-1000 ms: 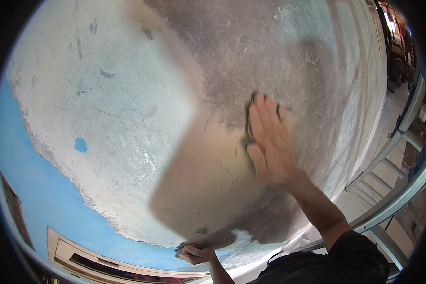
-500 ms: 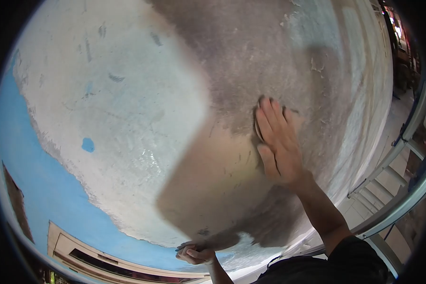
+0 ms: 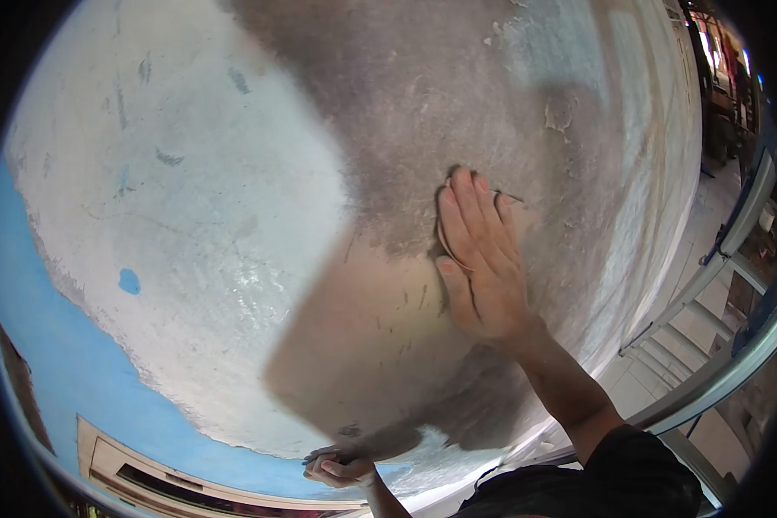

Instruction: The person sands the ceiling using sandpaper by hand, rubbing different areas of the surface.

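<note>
My right hand (image 3: pixel 483 250) lies against the patchy grey-white wall (image 3: pixel 233 207), its fingers extended. Beneath the palm and fingers shows the thin edge of what looks like a sheet of sandpaper (image 3: pixel 443 237), pressed to the surface. Low in the view, my left hand (image 3: pixel 341 471) is closed, with its fingers curled beside the wall's lower part. A dark bit shows by those fingers, too small to name. Scuff marks and a shadow surround both hands.
Blue paint (image 3: pixel 86 337) borders the bare wall on the left, and a blue spot (image 3: pixel 129 281) remains within it. A cream-coloured frame (image 3: pixel 129 470) is at lower left. Metal railing (image 3: pixel 708 388) curves along the right side. Flaking paint (image 3: pixel 559 112) is above my right hand.
The view has shifted, so the wall appears farther left. My right hand has slid slightly upward over the wall with the sheet beneath it. My left hand stays closed.
</note>
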Demonstrator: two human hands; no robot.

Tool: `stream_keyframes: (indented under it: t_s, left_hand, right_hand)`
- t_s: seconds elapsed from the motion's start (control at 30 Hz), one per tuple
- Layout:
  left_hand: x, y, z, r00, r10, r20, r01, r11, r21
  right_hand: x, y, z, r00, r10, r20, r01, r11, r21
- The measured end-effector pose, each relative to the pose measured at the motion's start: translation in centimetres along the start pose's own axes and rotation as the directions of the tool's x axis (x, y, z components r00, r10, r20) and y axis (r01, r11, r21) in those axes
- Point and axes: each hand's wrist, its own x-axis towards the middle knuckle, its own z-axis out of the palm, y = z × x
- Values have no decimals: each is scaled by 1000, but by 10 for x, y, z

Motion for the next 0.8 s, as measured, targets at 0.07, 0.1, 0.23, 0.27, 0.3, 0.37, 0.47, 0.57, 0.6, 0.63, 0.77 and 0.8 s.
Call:
stream_keyframes:
  t_s: [0.07,0.1,0.23,0.27,0.3,0.37,0.47,0.57,0.6,0.63,0.77,0.8]
  left_hand:
    - [0,1,2,999,-26,-29,24,998,-60]
    - [1,-1,1,1000,4,-19,-5,1000,-30]
    - [1,-4,-3,997,75,12,-76,991,109]
    - [0,-2,-3,996,84,18,-85,986,146]
    - [0,-3,-4,998,67,12,-68,990,123]
    - [-1,-5,-2,999,39,3,-39,997,69]
    - [2,-1,-1,998,60,28,-62,997,52]
    - [-3,-10,-3,999,53,6,-54,996,71]
    - [-3,-9,-2,999,50,-5,-50,996,67]
    - [-2,-7,-1,999,46,-16,-45,997,61]
    - [1,0,0,998,62,3,-62,997,52]
    - [1,-1,-1,998,63,10,-64,996,58]
  right_hand:
    - [-2,0,-1,1000,19,-1,-19,1000,11]
    - [-11,-3,0,1000,29,9,-29,999,21]
    - [-60,-5,10,999,-31,31,30,999,25]
    - [-62,0,9,999,-28,34,25,998,65]
    - [-55,5,5,999,-20,36,16,994,106]
    - [-31,11,1,1000,9,-11,-8,988,151]
    - [-9,14,1,994,53,-98,-36,986,164]
    - [-23,5,3,994,84,-70,-70,982,175]
    - [-39,-2,4,994,103,-42,-94,979,179]
    - [-50,-4,5,992,122,-15,-118,977,179]
    - [-61,7,8,999,52,-14,-50,990,132]
    - [-47,12,6,999,50,-20,-48,993,112]
